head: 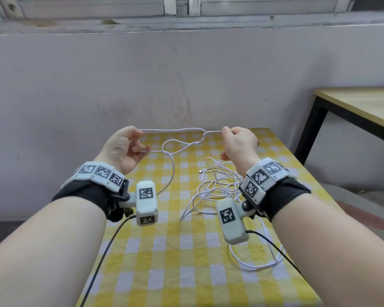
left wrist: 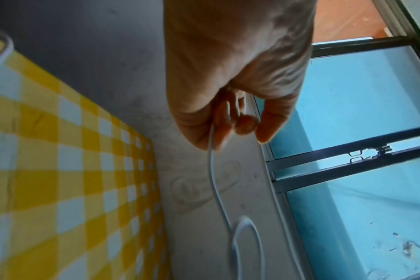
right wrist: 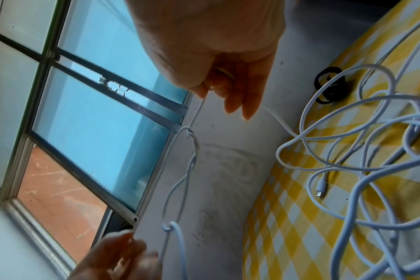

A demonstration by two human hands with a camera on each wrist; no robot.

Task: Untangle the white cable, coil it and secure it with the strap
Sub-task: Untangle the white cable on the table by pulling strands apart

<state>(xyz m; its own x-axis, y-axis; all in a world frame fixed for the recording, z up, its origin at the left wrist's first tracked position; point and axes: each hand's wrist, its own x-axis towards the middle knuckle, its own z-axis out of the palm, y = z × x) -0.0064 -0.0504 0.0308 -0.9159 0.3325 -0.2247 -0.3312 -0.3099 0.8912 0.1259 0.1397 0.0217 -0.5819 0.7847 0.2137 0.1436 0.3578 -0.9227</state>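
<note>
White cable [head: 173, 130] is pinched taut between left hand [head: 122, 147] and right hand [head: 237, 142], both closed on it, rest heaped at 5 o'clock. I'd slacken first, then pick the knot [head: 204, 134] open.

White cable [head: 175, 130], knotted, partly lifted

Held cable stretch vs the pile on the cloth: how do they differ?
The held stretch hangs taut in the air between the left hand and right hand, with knots in it. The pile lies slack in loose loops on the checked cloth. Both are one white cable.
</note>
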